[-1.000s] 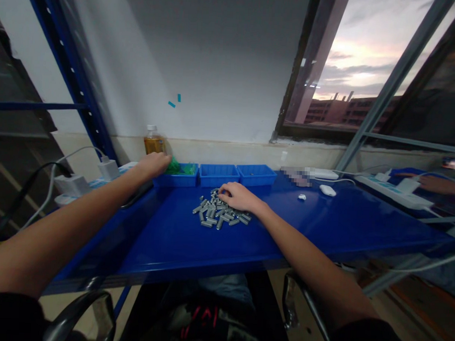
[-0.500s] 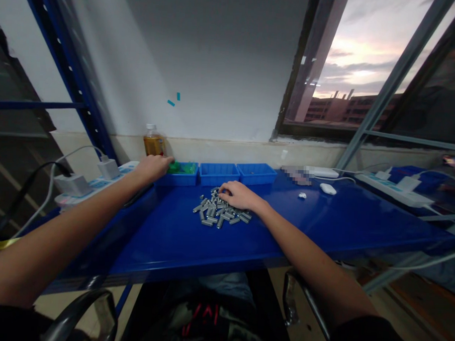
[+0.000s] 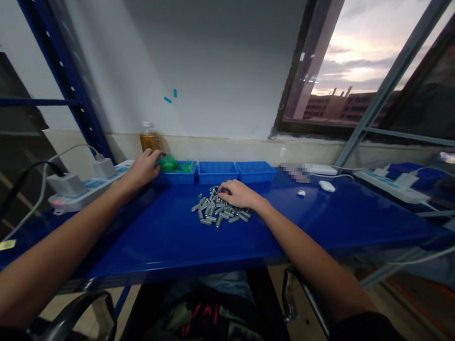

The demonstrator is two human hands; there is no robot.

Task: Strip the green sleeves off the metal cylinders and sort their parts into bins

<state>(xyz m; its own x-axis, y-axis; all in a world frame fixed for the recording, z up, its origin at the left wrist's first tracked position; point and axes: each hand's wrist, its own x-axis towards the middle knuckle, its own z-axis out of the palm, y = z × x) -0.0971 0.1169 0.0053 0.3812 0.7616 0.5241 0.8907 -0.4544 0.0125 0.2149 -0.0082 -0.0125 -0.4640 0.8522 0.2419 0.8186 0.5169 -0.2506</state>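
A glossy blue desk (image 3: pixel 165 243) runs along a white wall (image 3: pixel 216 65), with a window (image 3: pixel 365 71) showing a dusk sky on the right. The left hand (image 3: pixel 143 167) reaches to the leftmost of three blue bins (image 3: pixel 216 177) at the back. Its grip is closed around a green clump (image 3: pixel 168 163) at that bin's left end. The right hand (image 3: pixel 237 194) lies fingers-down on a pile of small grey cylinders (image 3: pixel 214 213) mid-desk; whether its grip pinches one I cannot tell. A bottle (image 3: pixel 149 140) stands behind the bins, a power strip (image 3: pixel 81 195) at far left.
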